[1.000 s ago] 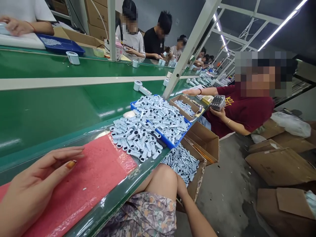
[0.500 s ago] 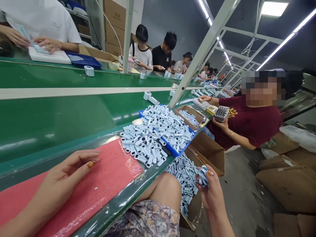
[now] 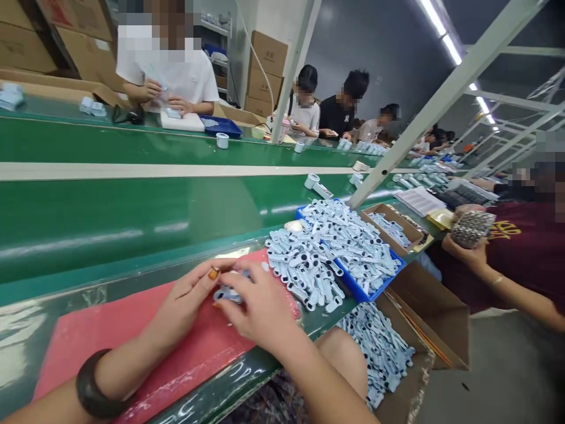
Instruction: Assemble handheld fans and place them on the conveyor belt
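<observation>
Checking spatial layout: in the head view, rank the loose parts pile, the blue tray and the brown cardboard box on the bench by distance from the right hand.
From the right hand:
1. Loose parts pile, just right of it.
2. Blue tray, beyond the pile.
3. Brown cardboard box, farthest right.

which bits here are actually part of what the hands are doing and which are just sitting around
In hand:
right hand and left hand, together on a few pale blue parts
red pad under them
loose pile of blue parts
blue tray

Lying about:
tape rolls on the green belt
floor carton of parts
co-worker's small box
</observation>
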Demonstrator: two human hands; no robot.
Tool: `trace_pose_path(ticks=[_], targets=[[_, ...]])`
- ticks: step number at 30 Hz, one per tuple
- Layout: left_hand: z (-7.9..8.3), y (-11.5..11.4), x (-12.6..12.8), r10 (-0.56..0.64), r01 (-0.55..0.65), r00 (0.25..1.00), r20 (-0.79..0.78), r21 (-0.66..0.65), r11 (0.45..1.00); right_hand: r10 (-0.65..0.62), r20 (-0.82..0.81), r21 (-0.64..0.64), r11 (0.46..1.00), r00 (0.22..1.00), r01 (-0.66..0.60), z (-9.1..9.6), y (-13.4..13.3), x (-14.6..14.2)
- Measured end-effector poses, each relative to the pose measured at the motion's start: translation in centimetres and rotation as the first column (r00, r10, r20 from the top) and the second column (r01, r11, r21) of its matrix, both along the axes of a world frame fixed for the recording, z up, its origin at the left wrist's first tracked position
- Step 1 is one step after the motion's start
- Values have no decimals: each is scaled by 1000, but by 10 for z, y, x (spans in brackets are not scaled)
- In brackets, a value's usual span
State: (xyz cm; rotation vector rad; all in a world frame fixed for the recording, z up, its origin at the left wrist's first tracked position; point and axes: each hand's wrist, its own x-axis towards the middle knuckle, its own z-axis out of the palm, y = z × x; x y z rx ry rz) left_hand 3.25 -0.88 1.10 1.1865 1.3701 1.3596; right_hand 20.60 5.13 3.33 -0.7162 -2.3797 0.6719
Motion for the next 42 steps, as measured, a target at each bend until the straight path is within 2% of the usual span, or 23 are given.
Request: trace_pose_path(ticks=[4,7,9,11,13,15,18,20,23,29,33,38,42], targets=[[-9,6,-3,34,-34,999,11,-41,999,-31,160,172,985,987,4,-11,3,-4],[-12,9,-4,35,-37,999,-29,-57,998,-26,131,185,983,991,1,-16,4,-2],[-9,8,-3,48,-53,995,-84,-62,997,52,36,117,992,998,-56,-16,3,2],[-5,7,-1,57,-64,992,-116,-59,996,121,-109,-5,993,987,-122,-14,2,8],[-1,6,2,52,-57,993,-109,-45,997,98,-253,-144,980,962,-137,-12,1,16],[3,6,6,32,-37,994,-100,-42,998,13,-360,-314,940,933,-134,-10,3,26],[6,6,10,10,-17,994,-111,-68,998,-100,-435,-560,809,895,-181,-10,8,39],[6,6,12,-2,-6,995,-103,-78,997,-124,-444,-651,724,887,-225,-10,10,45],[4,6,13,-29,21,993,-111,-71,997,-129,-448,-699,668,885,-257,-12,11,50],[3,10,14,-38,64,928,-372,57,996,-197,-400,-715,678,895,-171,-18,10,56],[3,10,12,-34,65,921,-388,68,996,-238,-395,-701,703,887,-124,-21,6,60],[1,8,10,-47,78,928,-369,69,995,-271,-349,-619,785,897,-4,-24,-4,64],[3,8,10,-58,80,926,-374,42,996,-263,-295,-558,828,919,58,-21,-8,68]])
